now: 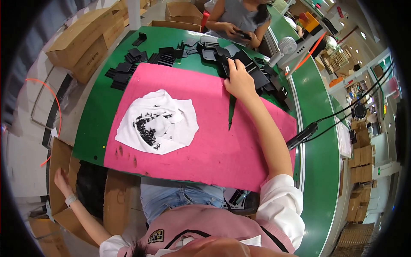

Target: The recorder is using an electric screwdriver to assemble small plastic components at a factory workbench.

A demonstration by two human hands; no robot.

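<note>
Black plastic parts lie under the right hand, fingers curled onto them; left hand hangs spread, empty.

Cloth on mat — flat parts behind, right hand on them.

One pink mat fills the frame's centre, carrying one white cloth heaped with tiny black bits, too many to count. Two of the wearer's hands: right hand upper centre, left hand lower left. One white fan, upper right.
</note>
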